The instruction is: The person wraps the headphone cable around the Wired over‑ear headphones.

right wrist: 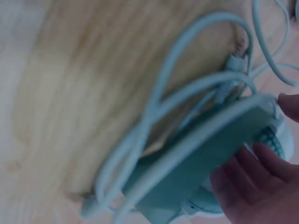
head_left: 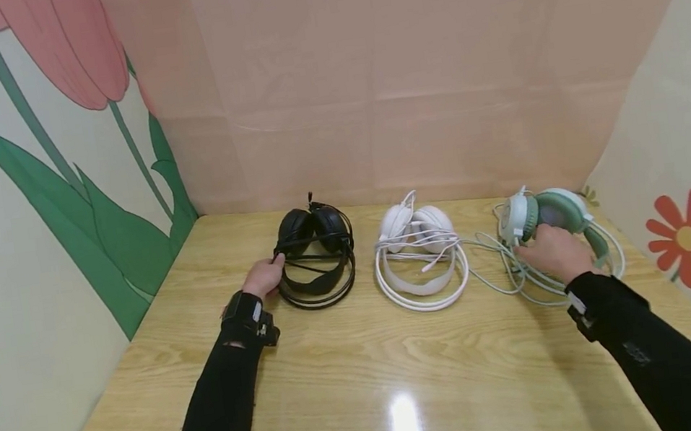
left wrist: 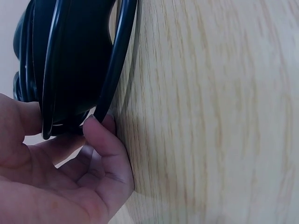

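At the left of the row lie black headphones with their cable looped about them. My left hand holds their near left side; in the left wrist view its fingers curl at the black rim and cable. White headphones, wrapped in white cable, lie in the middle, apart from both hands. On the right, my right hand grips mint-green headphones between the ear cups and headband. The right wrist view shows the green headband beside its fingers, blurred, with loose cable around.
Everything lies toward the back of a wooden table, before a pink sheet. A loose green cable trails from the green headphones toward the white ones. Painted walls stand at both sides.
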`<state>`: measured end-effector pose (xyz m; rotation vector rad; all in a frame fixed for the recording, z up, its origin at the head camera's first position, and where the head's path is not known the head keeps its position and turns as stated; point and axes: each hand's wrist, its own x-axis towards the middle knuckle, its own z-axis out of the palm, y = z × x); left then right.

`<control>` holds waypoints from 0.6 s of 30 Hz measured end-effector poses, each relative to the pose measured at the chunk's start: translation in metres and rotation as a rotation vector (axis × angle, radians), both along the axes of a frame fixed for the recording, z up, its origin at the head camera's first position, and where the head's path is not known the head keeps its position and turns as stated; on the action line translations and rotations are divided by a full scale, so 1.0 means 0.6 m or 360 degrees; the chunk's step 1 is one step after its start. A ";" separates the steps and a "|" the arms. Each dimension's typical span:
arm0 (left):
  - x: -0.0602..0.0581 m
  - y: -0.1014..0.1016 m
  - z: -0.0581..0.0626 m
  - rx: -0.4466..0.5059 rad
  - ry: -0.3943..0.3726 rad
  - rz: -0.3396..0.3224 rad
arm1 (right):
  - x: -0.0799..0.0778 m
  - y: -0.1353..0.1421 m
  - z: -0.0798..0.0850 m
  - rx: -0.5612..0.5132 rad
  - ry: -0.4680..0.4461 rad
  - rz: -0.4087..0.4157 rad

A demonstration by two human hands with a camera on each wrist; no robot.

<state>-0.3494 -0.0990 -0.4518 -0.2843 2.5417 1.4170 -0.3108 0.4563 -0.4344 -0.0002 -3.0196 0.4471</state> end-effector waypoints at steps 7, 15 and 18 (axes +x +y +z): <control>-0.005 0.000 -0.004 -0.0022 0.0002 0.0003 | 0.000 -0.001 -0.033 -0.0044 -0.0049 0.0005; -0.004 0.001 -0.003 -0.0057 0.0013 -0.0002 | -0.008 -0.002 -0.043 0.0038 -0.0016 -0.0004; -0.003 0.000 -0.002 -0.0060 0.0020 -0.0005 | -0.011 0.000 -0.047 0.0035 -0.0038 -0.0013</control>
